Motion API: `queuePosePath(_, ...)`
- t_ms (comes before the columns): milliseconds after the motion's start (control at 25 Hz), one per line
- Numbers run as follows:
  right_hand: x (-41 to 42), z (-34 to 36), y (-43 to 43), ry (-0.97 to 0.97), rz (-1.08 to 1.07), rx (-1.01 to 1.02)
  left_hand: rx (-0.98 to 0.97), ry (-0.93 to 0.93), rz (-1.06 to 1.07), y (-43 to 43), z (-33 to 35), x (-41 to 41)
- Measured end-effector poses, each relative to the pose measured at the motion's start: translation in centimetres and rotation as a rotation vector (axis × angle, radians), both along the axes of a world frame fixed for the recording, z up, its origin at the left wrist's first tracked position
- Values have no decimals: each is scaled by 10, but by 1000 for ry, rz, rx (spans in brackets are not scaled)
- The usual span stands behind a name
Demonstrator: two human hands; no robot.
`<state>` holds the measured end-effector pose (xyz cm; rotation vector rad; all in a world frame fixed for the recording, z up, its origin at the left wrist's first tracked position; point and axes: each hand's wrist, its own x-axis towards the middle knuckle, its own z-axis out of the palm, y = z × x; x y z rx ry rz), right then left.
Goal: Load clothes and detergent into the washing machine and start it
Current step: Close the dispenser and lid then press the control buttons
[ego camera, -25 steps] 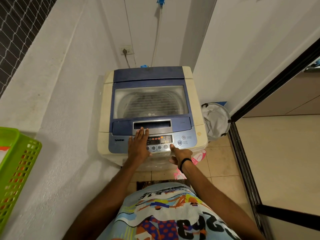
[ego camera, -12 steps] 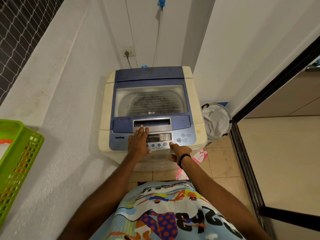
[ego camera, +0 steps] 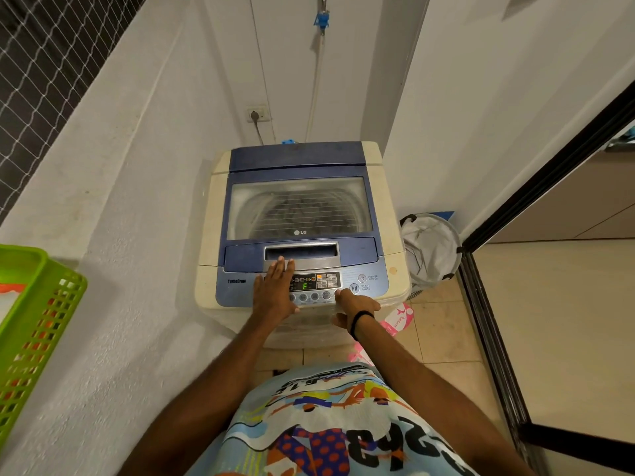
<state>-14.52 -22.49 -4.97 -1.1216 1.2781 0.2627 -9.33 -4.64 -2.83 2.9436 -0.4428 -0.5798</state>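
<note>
A cream and blue top-load washing machine stands in the corner with its clear lid down; dark clothes show dimly through it. The control panel is lit with a green "F". My left hand lies flat, fingers together, on the panel's left part, fingertips at the lid handle. My right hand, with a black band on the wrist, points its index finger at the rightmost round button, just left of the start/pause button. Neither hand holds anything.
A green plastic basket sits on the white ledge at the left. A grey laundry hamper stands right of the machine, with a pink packet on the tiled floor. A black sliding-door frame runs along the right. Plug and hose are on the back wall.
The view has shifted slightly. My right index finger stays at the row of round buttons; the display now shows a green "F". My left hand has not moved.
</note>
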Motion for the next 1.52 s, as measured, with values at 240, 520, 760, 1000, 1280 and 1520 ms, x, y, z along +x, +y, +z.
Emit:
queuePosePath(240, -6, -20, -17, -38, -36, 0, -2, 7, -3, 0, -1, 1)
queuePosePath(520, -10, -25, -10, -48, -60, -87, -13, 22, -3, 1, 0, 1)
queuePosePath(760, -13, 0, 1, -95, 14, 3, -26, 26, -5, 3, 0, 0)
queuePosePath(1000, -13, -1, 1, -105, 36, 1, -48, 25, 9, 2, 1, -1)
queuePosePath(1280, -12, -1, 2, -121, 31, -1, -50, 27, 9, 3, 0, 0)
queuePosePath(1520, -11, -3, 1, -115, 22, -12, -41, 29, 12, 2, -1, 1)
